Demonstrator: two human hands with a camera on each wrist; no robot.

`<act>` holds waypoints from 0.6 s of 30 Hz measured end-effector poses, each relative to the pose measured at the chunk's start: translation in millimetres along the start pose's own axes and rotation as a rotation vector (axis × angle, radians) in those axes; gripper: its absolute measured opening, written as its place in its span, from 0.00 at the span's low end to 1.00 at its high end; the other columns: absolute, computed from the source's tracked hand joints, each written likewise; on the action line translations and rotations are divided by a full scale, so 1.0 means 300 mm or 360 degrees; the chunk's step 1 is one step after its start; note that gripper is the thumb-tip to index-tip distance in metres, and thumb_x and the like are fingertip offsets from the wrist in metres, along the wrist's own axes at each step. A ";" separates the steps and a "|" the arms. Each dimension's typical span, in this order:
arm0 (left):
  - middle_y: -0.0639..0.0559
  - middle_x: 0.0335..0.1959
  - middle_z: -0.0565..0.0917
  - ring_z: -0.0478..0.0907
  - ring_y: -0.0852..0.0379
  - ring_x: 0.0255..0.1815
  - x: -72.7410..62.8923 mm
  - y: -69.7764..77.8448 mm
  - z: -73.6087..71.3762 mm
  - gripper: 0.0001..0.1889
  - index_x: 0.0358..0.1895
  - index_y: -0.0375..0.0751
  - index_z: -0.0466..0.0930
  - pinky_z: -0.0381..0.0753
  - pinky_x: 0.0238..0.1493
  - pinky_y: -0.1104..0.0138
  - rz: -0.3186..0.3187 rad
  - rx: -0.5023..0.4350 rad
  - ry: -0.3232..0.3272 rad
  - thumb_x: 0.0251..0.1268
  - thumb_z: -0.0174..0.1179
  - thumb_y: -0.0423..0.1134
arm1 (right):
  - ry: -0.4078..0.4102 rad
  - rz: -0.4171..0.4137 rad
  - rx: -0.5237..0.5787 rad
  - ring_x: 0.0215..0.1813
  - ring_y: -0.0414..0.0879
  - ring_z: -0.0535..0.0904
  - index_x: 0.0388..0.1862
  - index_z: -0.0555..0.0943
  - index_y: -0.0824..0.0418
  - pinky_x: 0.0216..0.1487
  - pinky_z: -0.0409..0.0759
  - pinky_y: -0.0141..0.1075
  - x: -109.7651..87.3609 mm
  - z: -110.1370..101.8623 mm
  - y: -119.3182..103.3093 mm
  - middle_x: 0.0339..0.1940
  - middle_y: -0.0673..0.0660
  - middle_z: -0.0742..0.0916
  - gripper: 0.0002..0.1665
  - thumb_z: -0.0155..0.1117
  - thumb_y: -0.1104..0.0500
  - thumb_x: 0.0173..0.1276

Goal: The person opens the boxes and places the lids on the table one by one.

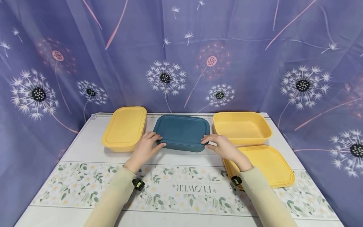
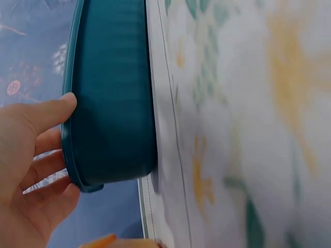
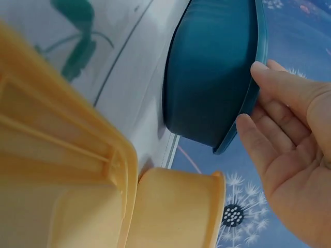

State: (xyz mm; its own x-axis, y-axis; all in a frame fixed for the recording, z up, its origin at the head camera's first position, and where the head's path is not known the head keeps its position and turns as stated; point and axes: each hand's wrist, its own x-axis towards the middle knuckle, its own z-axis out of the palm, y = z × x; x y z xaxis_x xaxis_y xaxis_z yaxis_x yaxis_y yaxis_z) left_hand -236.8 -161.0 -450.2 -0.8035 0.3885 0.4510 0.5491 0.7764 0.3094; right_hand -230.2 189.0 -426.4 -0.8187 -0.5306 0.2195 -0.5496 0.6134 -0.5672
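Note:
A dark teal food container (image 2: 111,98) stands at the back middle with its lid (image 1: 182,130) on top. My left hand (image 1: 144,147) holds the lid's left front corner, thumb at the front rim and fingertips over the edge. At the right front corner my right hand (image 1: 222,145) holds the same lid, its thumb (image 3: 260,70) on the rim. Left of it stands a yellow lidded container (image 1: 124,129), close to my left hand. Beyond my right hand is a yellow container without a lid (image 1: 241,142). A loose yellow lid (image 1: 269,165) lies under my right forearm.
A white table covering (image 1: 85,138) with a floral printed band (image 1: 195,189) lies under everything. Behind the table hangs a purple curtain (image 1: 127,72) with dandelion prints. The loose lid overlaps the front of the open yellow container in the head view.

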 end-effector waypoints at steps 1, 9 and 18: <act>0.46 0.47 0.83 0.77 0.46 0.55 0.005 0.006 0.004 0.19 0.50 0.39 0.87 0.80 0.54 0.55 -0.0011 0.0013 0.0015 0.65 0.70 0.50 | 0.0002 0.0007 0.0015 0.67 0.59 0.76 0.51 0.87 0.61 0.63 0.78 0.52 0.004 -0.003 0.007 0.59 0.62 0.85 0.14 0.68 0.69 0.68; 0.48 0.46 0.83 0.76 0.47 0.54 0.025 0.044 0.032 0.20 0.50 0.40 0.87 0.83 0.44 0.56 -0.0130 0.0061 0.0032 0.66 0.68 0.53 | 0.0043 0.0124 0.0149 0.70 0.59 0.73 0.51 0.87 0.63 0.65 0.76 0.50 0.023 -0.023 0.037 0.60 0.63 0.84 0.13 0.65 0.71 0.69; 0.49 0.45 0.83 0.77 0.49 0.52 0.022 0.047 0.046 0.19 0.49 0.40 0.88 0.82 0.47 0.56 -0.0172 -0.0011 0.0090 0.65 0.70 0.51 | 0.0095 0.0177 0.0157 0.70 0.59 0.72 0.51 0.86 0.63 0.66 0.75 0.51 0.022 -0.008 0.036 0.61 0.62 0.84 0.12 0.65 0.68 0.71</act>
State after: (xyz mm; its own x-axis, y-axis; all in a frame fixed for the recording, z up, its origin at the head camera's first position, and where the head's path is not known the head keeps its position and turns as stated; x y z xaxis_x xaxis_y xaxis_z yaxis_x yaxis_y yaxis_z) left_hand -237.7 -140.5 -454.5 -0.8440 0.2741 0.4609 0.4617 0.8086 0.3646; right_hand -242.1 193.7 -429.2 -0.8836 -0.4253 0.1961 -0.4385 0.6042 -0.6653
